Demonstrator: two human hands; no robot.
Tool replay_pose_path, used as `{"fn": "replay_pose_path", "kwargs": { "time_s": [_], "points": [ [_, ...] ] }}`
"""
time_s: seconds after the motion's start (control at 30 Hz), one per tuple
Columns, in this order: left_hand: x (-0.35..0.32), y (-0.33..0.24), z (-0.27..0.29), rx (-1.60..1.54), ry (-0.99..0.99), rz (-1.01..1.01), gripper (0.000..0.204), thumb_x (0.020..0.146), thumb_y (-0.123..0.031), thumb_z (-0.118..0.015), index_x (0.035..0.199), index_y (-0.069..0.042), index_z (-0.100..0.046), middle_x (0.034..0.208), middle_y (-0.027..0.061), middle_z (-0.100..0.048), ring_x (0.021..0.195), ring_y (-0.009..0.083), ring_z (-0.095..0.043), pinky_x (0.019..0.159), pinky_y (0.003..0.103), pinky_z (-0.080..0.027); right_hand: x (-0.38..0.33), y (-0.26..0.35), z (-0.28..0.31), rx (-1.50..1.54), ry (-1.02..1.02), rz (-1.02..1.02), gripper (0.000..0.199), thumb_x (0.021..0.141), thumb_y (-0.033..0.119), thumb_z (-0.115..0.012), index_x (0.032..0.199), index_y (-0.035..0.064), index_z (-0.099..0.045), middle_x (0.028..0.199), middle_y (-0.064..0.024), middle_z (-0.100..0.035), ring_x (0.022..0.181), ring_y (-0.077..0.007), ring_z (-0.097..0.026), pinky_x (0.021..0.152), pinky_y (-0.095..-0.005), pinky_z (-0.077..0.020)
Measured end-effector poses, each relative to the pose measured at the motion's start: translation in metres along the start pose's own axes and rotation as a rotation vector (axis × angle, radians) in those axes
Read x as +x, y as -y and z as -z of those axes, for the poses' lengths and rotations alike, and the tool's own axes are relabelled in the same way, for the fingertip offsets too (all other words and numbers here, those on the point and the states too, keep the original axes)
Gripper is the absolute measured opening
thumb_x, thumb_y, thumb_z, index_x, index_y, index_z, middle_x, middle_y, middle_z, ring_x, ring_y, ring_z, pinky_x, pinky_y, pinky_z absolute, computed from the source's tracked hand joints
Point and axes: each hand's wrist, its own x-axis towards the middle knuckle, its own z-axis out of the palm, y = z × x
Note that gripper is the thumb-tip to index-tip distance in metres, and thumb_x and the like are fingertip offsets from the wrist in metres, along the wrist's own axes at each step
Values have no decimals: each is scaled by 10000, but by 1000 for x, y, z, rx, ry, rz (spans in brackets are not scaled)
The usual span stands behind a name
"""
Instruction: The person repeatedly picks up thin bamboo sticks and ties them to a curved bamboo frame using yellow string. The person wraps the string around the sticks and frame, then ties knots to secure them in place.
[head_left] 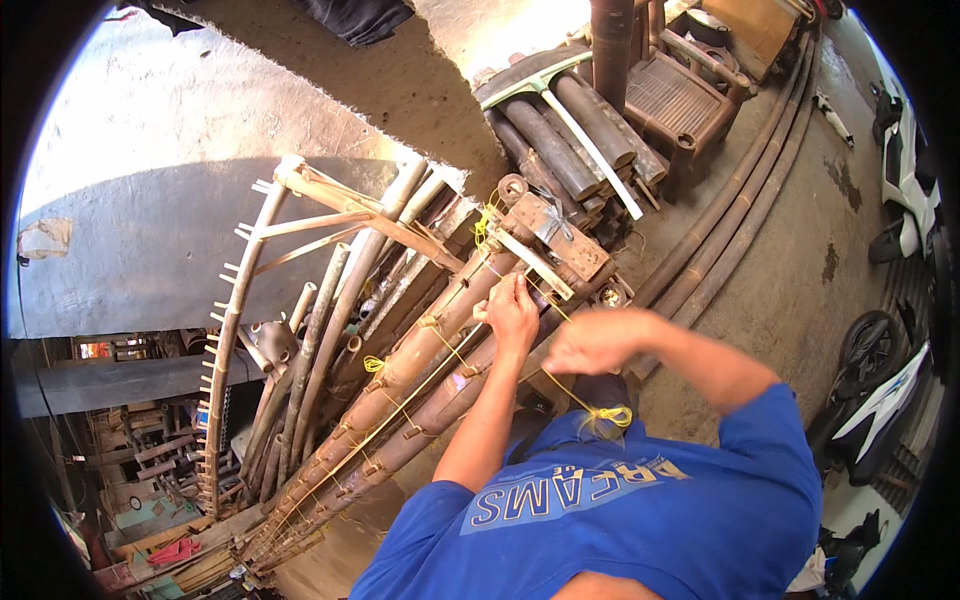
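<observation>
String runs to the brown poles, seemingly pinched by the left grip; I cannot tell the blurry right grip; lower ties look done, the top unfinished.

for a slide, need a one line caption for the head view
Left hand over bamboo poles laced with yellow cord, right hand close beside it.

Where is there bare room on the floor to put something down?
Bare floor lies between the long poles and the motorbikes at the right. Around the left hand and right hand it is crowded: thick bamboo, yellow string, a brown block.
</observation>
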Motion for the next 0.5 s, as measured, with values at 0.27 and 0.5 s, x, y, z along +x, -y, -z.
{"fn": "replay_pose_path", "kwargs": {
  "time_s": [0.27, 0.5],
  "points": [
    [132, -15, 46, -838, 43, 35, 203, 1047, -172, -506, 942, -51, -631, 696, -10, -578, 597, 55, -458, 539, 243, -358, 18, -70, -123, -149, -724, -26, 399, 941, 245, -568, 602, 42, -619, 592, -171, -598, 627, -346, -603, 885, -420, -469],
    [157, 98, 23, 94, 166, -108, 323, 994, -291, -523, 1136, -35, -659, 967, 188, -724, 959, 371, -690, 852, 487, -516, 47, -20, -154, -402, -910, -229, 186, 861, 200, -638, 746, 54, -639, 754, -158, -650, 800, -325, -628, 927, -419, -458]
  ]
}}
